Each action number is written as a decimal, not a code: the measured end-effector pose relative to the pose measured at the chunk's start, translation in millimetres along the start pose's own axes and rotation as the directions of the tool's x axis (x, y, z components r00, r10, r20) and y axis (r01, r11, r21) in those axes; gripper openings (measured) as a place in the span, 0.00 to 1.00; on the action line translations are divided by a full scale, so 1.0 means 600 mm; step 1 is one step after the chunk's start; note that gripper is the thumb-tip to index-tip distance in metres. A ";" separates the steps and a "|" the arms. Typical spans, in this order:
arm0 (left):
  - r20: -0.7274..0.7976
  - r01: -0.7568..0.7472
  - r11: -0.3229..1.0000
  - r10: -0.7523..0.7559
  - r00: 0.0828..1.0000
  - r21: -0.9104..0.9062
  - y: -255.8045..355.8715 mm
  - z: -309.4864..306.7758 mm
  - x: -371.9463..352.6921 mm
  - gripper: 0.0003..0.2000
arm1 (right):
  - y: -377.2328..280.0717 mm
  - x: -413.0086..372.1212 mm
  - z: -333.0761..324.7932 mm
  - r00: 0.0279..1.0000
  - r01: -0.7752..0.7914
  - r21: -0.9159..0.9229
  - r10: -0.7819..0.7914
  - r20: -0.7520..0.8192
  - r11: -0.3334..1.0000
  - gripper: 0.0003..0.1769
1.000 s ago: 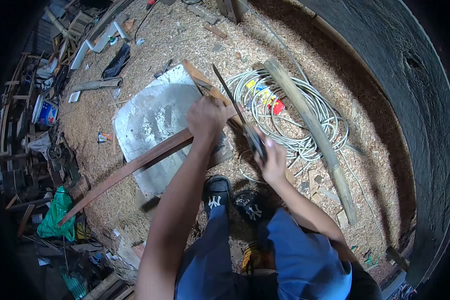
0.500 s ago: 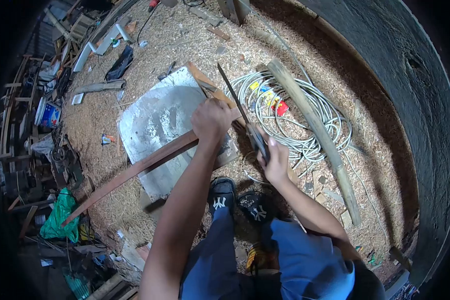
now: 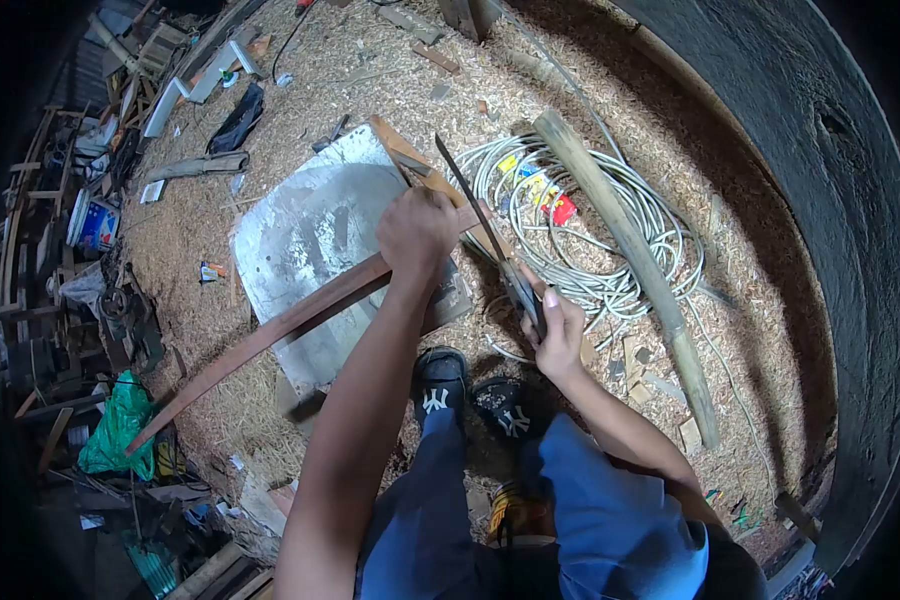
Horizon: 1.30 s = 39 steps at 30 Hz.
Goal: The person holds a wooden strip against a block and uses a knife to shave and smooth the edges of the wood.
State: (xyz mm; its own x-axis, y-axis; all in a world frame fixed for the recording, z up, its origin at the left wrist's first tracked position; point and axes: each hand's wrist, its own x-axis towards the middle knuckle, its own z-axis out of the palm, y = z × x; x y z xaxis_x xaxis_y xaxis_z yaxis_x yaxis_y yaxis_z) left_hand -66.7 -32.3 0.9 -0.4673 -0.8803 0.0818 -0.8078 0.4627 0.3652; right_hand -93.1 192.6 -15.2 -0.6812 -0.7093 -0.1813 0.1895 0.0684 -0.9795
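Over a pale, scuffed board [image 3: 315, 240] lying on the shavings-strewn ground [image 3: 195, 240], the left hand [image 3: 417, 232] is clamped round a long reddish wooden strip [image 3: 290, 318], close to its upper end, with the fingers curled down over it. From there the strip slants across the board and on past its edge, its far end reaching the green plastic bag [image 3: 118, 430]. The right hand [image 3: 557, 335] is closed around the dark handle of a saw [image 3: 473, 205], thumb lying along the side. The blade points up and away, crossing the strip just beyond the left hand; whether its teeth touch the wood cannot be made out. Beneath the left hand, an orange-brown piece of wood [image 3: 395, 143] runs diagonally along the board's edge. Beside the saw lies a loose coil of pale cable [image 3: 660, 245], with a weathered pole [image 3: 630, 235] laid across it and a red, yellow and blue packet [image 3: 560, 207] among its loops. Two dark shoes [image 3: 440, 375] stand below the hands, near the board's lower corner.
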 end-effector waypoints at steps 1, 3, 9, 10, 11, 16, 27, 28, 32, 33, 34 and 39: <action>-0.039 0.004 0.999 -0.003 0.999 0.034 0.002 -0.003 -0.002 0.15 | 0.001 -0.010 -0.009 1.000 0.003 -0.002 -0.003 0.012 1.000 0.29; -0.078 0.004 0.998 0.001 0.997 0.069 0.007 -0.009 0.000 0.15 | 0.022 -0.061 -0.032 1.000 0.008 -0.001 -0.008 0.019 1.000 0.29; -0.018 -0.037 0.996 0.039 0.999 0.080 -0.004 0.006 0.005 0.15 | 0.029 -0.090 -0.066 0.997 0.070 -0.027 -0.069 0.031 0.997 0.30; -0.024 -0.035 0.997 0.036 0.999 0.069 -0.005 0.007 0.004 0.15 | 0.034 -0.056 -0.055 0.995 0.081 -0.064 -0.077 0.063 0.995 0.30; -0.030 -0.031 0.998 0.033 0.999 0.059 -0.006 0.008 0.004 0.15 | 0.015 -0.012 -0.031 0.999 0.031 -0.007 -0.030 0.021 1.000 0.30; -0.128 -0.087 0.996 0.090 0.988 0.033 -0.010 0.004 0.002 0.15 | -0.004 0.001 -0.017 1.000 -0.008 0.043 0.009 -0.015 0.999 0.31; 0.010 0.020 1.000 -0.020 1.000 -0.002 0.000 -0.005 0.000 0.14 | -0.003 0.031 -0.003 1.000 0.010 0.043 -0.011 0.016 0.999 0.22; -0.009 -0.001 1.000 0.001 1.000 -0.020 -0.005 -0.003 -0.001 0.14 | 0.000 0.039 0.002 1.000 0.000 0.078 0.000 0.005 0.997 0.22; 0.034 0.044 0.999 -0.044 0.998 -0.021 0.005 -0.013 0.003 0.15 | 0.010 -0.048 -0.041 1.000 -0.007 -0.018 0.007 0.006 1.000 0.22; 0.036 0.046 0.999 -0.046 0.998 -0.018 0.003 -0.008 0.007 0.15 | 0.015 -0.079 -0.056 0.999 -0.048 -0.002 0.048 -0.004 0.999 0.23; 0.000 0.018 1.000 -0.018 1.000 0.015 -0.001 0.000 0.008 0.15 | 0.017 -0.108 -0.068 0.996 -0.094 0.013 0.094 -0.011 0.996 0.23; 0.002 0.008 0.999 -0.008 1.000 0.042 0.011 -0.011 0.006 0.15 | 0.002 -0.021 -0.039 0.998 0.070 -0.221 -0.070 0.007 0.973 0.22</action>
State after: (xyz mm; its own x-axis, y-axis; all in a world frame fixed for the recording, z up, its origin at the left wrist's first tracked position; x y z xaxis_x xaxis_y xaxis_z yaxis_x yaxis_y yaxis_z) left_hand -71.1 -32.9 9.7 -0.4615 -0.8838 0.0772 -0.8258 0.4597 0.3266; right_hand -101.0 217.9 -15.9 -0.6878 -0.7173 -0.1119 -0.0195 0.1723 -0.9848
